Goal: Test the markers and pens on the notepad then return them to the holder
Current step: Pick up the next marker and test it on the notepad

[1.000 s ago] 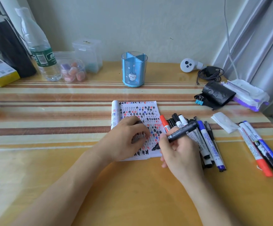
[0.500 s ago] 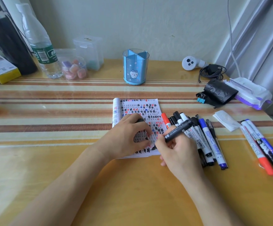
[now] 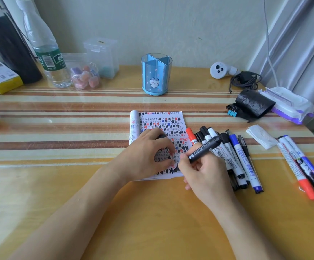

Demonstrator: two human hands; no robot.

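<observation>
Right hand point(image 3: 206, 177) marking the near right corner of the notepad point(image 3: 171, 121).

Its fingers point(image 3: 187, 159) are clamped round the barrel of a black marker point(image 3: 203, 151), tip down on the paper close to the pad's near edge. The left hand point(image 3: 145, 154) lies on the pad with fingers curled and tips on the paper. A dark piece shows by its knuckles, and whether it is gripped cannot be told. A pile of markers point(image 3: 234, 158) lies just right of the pad, against the right hand. A folded tissue point(image 3: 261, 136) sits beyond it, and three more markers point(image 3: 302, 166) lie near the right edge of the table point(image 3: 152, 212). The blue holder point(image 3: 156, 74) stands upright past the pad's far edge, near the wall, with striped tabletop between them.
</observation>
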